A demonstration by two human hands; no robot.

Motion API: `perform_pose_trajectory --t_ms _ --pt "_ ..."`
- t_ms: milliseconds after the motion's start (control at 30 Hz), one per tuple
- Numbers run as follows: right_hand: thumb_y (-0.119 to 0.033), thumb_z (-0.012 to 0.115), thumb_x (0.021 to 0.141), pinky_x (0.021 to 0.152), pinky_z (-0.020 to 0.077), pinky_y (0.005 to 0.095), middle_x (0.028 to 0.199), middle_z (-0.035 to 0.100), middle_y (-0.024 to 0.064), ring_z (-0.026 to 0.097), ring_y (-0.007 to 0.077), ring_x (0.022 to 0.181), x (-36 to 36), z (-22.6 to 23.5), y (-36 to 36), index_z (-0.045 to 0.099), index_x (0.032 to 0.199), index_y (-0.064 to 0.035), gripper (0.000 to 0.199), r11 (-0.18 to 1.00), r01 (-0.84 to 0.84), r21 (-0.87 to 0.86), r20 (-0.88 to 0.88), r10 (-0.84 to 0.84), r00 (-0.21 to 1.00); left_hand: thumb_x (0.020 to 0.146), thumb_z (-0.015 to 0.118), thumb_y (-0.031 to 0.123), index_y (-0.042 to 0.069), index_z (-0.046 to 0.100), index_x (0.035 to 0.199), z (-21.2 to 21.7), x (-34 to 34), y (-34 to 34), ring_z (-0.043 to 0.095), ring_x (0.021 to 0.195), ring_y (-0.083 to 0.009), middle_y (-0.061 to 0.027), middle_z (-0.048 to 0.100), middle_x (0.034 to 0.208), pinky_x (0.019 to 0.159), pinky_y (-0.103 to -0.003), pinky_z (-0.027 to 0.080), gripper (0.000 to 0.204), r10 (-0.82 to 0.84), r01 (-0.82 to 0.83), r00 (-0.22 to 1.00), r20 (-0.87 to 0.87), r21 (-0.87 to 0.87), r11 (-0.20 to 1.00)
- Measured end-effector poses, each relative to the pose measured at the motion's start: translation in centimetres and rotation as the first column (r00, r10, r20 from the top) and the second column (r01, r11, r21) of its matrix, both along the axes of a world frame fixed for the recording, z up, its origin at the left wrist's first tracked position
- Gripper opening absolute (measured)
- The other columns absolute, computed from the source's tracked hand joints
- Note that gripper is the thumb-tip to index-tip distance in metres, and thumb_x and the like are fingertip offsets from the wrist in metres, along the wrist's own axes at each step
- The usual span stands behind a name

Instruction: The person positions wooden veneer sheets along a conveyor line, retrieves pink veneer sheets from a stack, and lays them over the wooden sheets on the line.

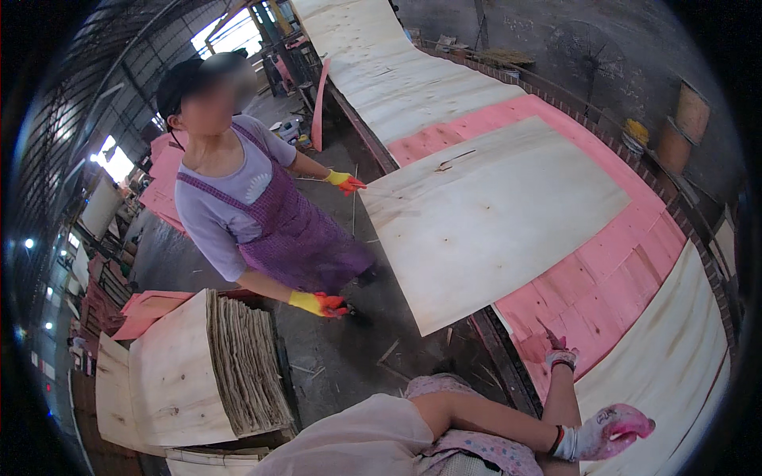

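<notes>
Two gloved hands work at the pink glued boards (611,262). Left hand (560,355) rests on them, fingers curled, grip unclear; right hand (615,428) hovers half-open, empty. The veneer sheet (492,214) lies just beyond; best squared against the co-worker's glove (346,182).

Pale veneer sheet (492,214) matt, smooth wood; pink layer (611,262) beneath (glue-coated, wet-looking); hands cloth-gloved.

Pink-stained white gloves (607,432), pale sleeve, floral pink apron.

One stack of veneer sheets (238,365), perhaps four gloved hands.
</notes>
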State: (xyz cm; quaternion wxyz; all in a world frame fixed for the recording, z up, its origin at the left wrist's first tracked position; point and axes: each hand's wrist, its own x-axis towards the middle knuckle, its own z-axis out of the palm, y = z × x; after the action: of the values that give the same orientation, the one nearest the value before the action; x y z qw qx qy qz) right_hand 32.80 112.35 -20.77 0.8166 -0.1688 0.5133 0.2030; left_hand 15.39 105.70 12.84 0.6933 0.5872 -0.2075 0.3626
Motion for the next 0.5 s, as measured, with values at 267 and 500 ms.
perform_pose_trajectory --t_ms 267,500 --pt "-0.05 0.041 0.089 0.094 0.0387 0.0458 0.114 0.061 0.0072 0.055 0.0233 0.107 -0.4 -0.1 -1.6 0.055 0.11 -0.0093 0.047 0.999 -0.034 0.015 0.082 0.033 0.996 0.082 0.052 0.013 0.007 0.056 0.111 -3.4 3.1 3.1 0.052 0.111 -0.0279 -0.0071 0.058 0.111 0.098 -0.044 0.038 0.03 0.127 -0.192 0.974 0.186 0.392 0.899" --pt "-0.048 0.044 0.089 0.085 0.048 0.0394 0.106 0.065 0.0061 0.063 0.0215 0.093 -1.7 0.3 -8.5 0.055 0.106 -0.0121 0.041 1.0 -0.016 0.026 0.297 0.008 0.955 0.075 0.06 0.011 0.01 0.058 0.113 -7.6 -0.1 12.9 0.052 0.114 -0.027 -0.0092 0.057 0.119 0.099 -0.043 0.038 0.038 0.235 -0.058 0.956 -0.174 0.676 0.735"
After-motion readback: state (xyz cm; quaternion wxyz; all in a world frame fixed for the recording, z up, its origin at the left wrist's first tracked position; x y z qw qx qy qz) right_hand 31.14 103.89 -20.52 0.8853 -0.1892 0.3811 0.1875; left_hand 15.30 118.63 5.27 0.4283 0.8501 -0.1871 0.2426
